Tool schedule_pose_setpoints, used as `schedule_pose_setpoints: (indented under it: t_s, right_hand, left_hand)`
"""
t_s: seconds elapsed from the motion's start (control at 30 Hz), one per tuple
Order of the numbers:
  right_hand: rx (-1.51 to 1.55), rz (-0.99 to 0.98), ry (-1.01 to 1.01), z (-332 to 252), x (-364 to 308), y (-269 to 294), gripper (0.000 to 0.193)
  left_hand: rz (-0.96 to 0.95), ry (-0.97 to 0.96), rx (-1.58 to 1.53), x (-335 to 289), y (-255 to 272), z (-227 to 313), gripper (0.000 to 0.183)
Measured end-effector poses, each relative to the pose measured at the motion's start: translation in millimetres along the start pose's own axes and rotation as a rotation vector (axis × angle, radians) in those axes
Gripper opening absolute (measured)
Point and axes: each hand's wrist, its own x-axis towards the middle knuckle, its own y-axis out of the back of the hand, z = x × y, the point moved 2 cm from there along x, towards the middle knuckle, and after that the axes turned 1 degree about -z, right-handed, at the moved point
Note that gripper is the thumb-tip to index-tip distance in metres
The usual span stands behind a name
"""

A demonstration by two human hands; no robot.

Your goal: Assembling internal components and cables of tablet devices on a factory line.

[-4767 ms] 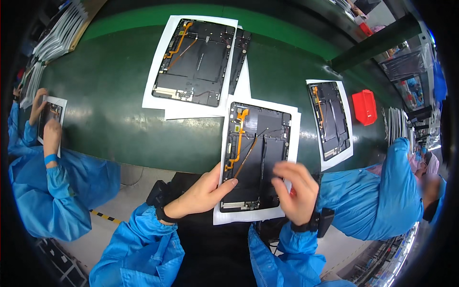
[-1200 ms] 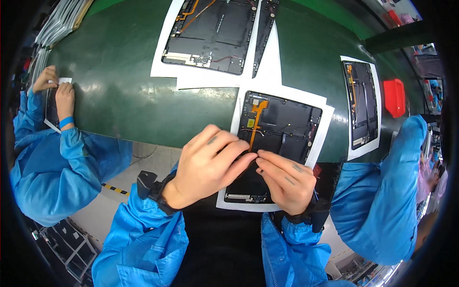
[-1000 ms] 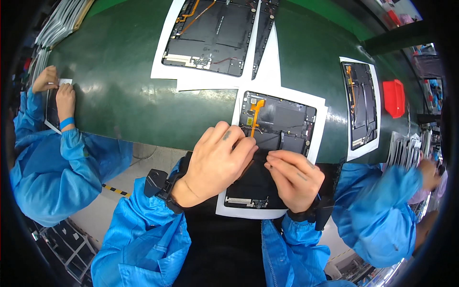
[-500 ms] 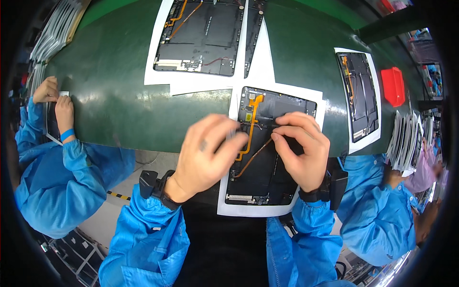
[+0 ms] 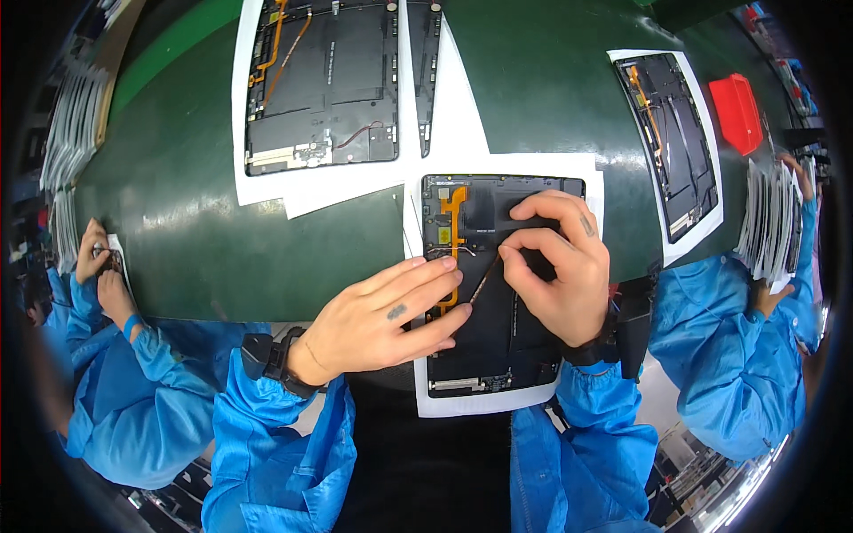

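Note:
In front of me an opened black tablet housing (image 5: pixel 484 346) lies on a sheet of white paper (image 5: pixel 551 163). An orange flex cable (image 5: pixel 458 213) runs down its left side. My left hand (image 5: pixel 378 315) rests with fingers stretched out over the left edge, covering part of that cable. Its lower fingertips touch a thin brown strip cable (image 5: pixel 482 282), hiding its lower end. Thumb and index finger of my right hand (image 5: pixel 564 275) pinch the upper end of this strip; its other fingers are raised over the housing.
More opened tablet housings on white paper lie at the upper left (image 5: pixel 355 89) and right (image 5: pixel 666 133). A red tray (image 5: pixel 736 114) stands at the far right. Upright stacks of sheets (image 5: pixel 75 133) line the left edge. Co-workers in blue sleeves (image 5: pixel 133 426) sit on both sides.
My left hand has lowered and flattened onto the housing, over the strip's lower part. My right hand keeps its pinch near the strip's upper end. The view has shifted slightly.

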Motion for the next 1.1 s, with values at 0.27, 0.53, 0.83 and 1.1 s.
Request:
schedule_pose_setpoints:
  t_s: [0.27, 0.53, 0.83, 1.1]
  right_hand:
    - [-0.064, -0.024, 0.025, -3.3, 2.9, 0.2, 0.024]
    - [0.063, -0.058, -0.101, -2.7, 2.5, 8.0, 0.021]
    - [0.131, -0.142, -0.2, -3.8, 8.2, 8.9, 0.015]
    - [0.06, -0.096, -0.189, -4.9, 6.9, 5.8, 0.015]
  left_hand:
    - [-0.064, 0.012, -0.021, 2.8, 5.7, 1.5, 0.042]
    - [-0.066, 0.028, -0.025, 2.3, 4.4, 3.4, 0.042]
    - [-0.064, 0.035, -0.032, 2.6, 4.5, 3.9, 0.041]
    - [-0.068, 0.049, -0.03, 3.1, 4.0, 8.5, 0.042]
